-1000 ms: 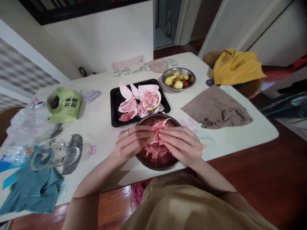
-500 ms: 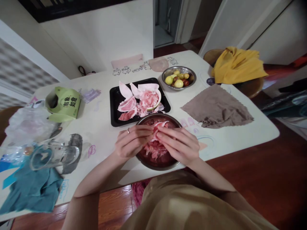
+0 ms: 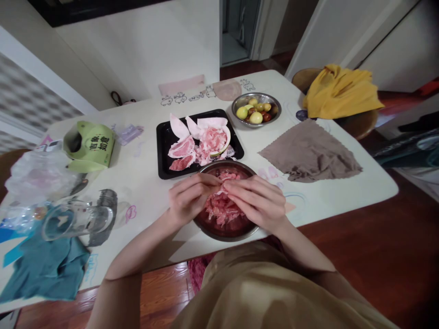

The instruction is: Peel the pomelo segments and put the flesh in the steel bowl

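Observation:
My left hand (image 3: 192, 195) and my right hand (image 3: 259, 200) meet over a metal bowl (image 3: 236, 237), fingertips pinched together on a small piece of pomelo segment (image 3: 221, 191). Most of that piece is hidden by the fingers. Below them, loose red pomelo flesh (image 3: 222, 211) lies heaped in the bowl. Just behind stands a black tray (image 3: 163, 157) with two pomelo segments (image 3: 181, 146), thick pale rind pieces (image 3: 178, 126) and a pile of pink membrane scraps (image 3: 213, 140) in it.
A metal bowl of small fruit (image 3: 255, 114) stands behind right. A brown cloth (image 3: 312, 153) lies to the right. At left are a green paper box (image 3: 94, 146), a glass jug (image 3: 78, 220) on its side, a plastic bag (image 3: 37, 176) and a teal cloth (image 3: 51, 269).
Both hands have brought their fingertips closer together over the bowl. The pomelo piece between them, plainly visible before, is now mostly covered, and more flesh in the bowl shows.

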Available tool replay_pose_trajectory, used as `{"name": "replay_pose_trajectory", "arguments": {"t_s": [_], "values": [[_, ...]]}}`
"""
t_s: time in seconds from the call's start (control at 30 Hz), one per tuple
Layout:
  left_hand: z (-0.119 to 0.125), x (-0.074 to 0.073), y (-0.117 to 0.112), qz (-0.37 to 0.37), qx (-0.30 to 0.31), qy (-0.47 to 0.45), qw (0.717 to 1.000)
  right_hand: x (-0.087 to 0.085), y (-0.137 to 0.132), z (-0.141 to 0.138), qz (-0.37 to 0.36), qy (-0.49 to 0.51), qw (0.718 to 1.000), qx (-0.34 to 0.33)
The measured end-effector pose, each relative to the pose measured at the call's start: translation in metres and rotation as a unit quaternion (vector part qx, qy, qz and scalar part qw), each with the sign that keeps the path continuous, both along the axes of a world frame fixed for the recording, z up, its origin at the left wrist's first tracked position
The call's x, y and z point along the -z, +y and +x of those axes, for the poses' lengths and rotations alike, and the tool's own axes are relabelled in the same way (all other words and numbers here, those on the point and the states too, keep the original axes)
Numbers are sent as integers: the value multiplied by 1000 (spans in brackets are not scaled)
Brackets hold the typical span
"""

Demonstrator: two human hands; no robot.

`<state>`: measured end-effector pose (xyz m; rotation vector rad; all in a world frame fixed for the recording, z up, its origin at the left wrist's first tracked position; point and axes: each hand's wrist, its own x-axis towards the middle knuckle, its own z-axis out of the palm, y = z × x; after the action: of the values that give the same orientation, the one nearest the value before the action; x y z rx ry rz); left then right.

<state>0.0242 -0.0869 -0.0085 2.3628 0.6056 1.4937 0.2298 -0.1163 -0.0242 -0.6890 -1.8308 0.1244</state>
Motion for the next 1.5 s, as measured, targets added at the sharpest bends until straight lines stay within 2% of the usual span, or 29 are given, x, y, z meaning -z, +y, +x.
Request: {"name": "replay_pose_trajectory", "arguments": {"t_s": [0.07,0.17,0.4,0.63,0.83,1.03,1.23,1.3,1.5], "values": [[1,-1,1,-7,5,-1,1000,-2,1,4,10,-31,999,-9],[1,0,3,-14,13,-16,1000,-5,2,6,6,-24,1000,-16],[2,1,5,-8,28,-28,999,-4,1,-1,-75,68,995,-19],[0,5,8,-30,23,-34,999,3,3,-6,-156,159,975,7],[-1,5,10,-22,8,-20,1000,-2,5,-1,-137,42,989,-24],[2,5,8,-2,-13,-33,999,-2,4,-8,-131,70,989,9],[2,5,7,24,-40,-41,998,2,3,-17,-78,79,992,55],[2,7,9,31,-45,-41,998,3,6,-18,-87,84,991,53],[3,16,17,40,-68,-26,997,3,17,-18,-183,139,973,20]]}}
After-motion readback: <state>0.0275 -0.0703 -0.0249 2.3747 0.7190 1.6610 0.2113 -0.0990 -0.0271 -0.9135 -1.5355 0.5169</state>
